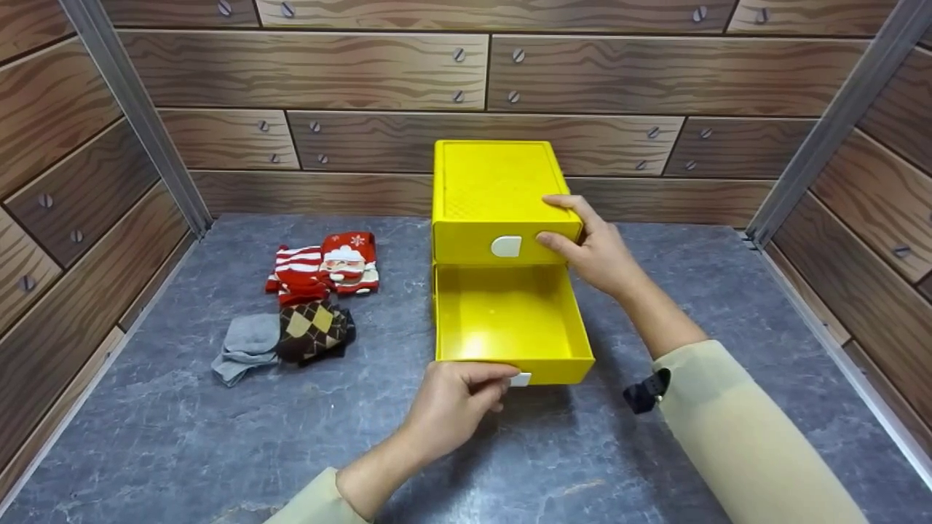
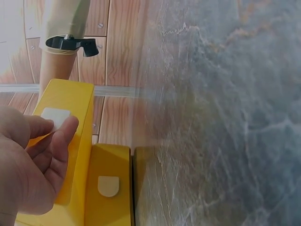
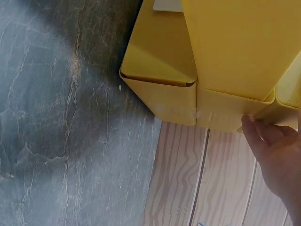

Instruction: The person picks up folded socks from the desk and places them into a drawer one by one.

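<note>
A yellow drawer unit (image 1: 499,178) stands toward the back of the table. Its middle drawer (image 1: 557,372) is pulled out, with nothing inside. My left hand (image 1: 448,404) pinches that drawer's white handle (image 2: 57,114) between thumb and fingers. Gripping the unit's upper right corner, my right hand (image 1: 604,255) has its thumb on the front of the closed top drawer (image 1: 466,244) and a finger on the top. Part of the right hand (image 3: 277,160) also shows along the unit's side in the right wrist view. The bottom drawer (image 2: 110,162) is closed in the left wrist view.
To the left on the grey marbled table (image 1: 182,437) lie folded red-and-white Santa socks (image 1: 324,268), brown argyle socks (image 1: 314,331) and grey socks (image 1: 251,342). Wood-patterned walls (image 1: 364,73) enclose the back and sides. A black strap device (image 1: 648,391) sits at the right cuff.
</note>
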Available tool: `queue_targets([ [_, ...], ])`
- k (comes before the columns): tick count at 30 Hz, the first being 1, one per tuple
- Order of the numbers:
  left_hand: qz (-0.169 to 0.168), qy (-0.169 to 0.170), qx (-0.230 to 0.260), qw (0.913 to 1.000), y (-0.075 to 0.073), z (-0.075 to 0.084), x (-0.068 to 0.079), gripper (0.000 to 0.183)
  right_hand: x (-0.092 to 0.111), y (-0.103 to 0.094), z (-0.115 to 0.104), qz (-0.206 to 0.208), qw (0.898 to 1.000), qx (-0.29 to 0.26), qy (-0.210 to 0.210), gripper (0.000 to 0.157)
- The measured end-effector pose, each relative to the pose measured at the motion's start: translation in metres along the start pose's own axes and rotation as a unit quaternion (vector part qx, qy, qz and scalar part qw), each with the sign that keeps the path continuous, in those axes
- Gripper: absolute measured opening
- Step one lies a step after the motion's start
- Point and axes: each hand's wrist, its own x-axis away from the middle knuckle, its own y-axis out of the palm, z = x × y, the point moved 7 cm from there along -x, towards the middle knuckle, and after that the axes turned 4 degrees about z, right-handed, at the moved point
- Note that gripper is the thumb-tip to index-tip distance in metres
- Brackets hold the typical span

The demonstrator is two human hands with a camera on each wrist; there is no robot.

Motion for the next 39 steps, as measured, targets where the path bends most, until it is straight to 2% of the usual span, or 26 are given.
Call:
queue_targets([
  [15, 0.001, -0.007, 0.003, 1.0000, 0.001, -0.001, 0.003, 0.019, 0.001, -0.003, 0.002, 0.008, 1.000, 0.000, -0.010, 0.056],
  [25, -0.018, -0.007, 0.001, 0.9998, -0.004, 0.004, 0.007, 0.029, 0.002, -0.003, 0.001, 0.006, 1.000, 0.001, -0.012, 0.056],
  [33, -0.026, -0.010, 0.039, 0.9988, -0.026, 0.014, 0.013, 0.023, 0.001, -0.002, 0.000, 0.006, 1.000, -0.008, -0.013, 0.055],
  [37, -0.033, -0.017, 0.058, 0.9976, -0.048, 0.024, 0.014, 0.021, 0.000, 0.000, 0.000, -0.001, 1.000, -0.015, -0.010, 0.056],
  [39, -0.029, -0.006, 0.057, 0.9979, -0.064, 0.032, 0.013, 0.021, 0.000, 0.000, 0.000, -0.002, 1.000, -0.016, -0.009, 0.056],
])
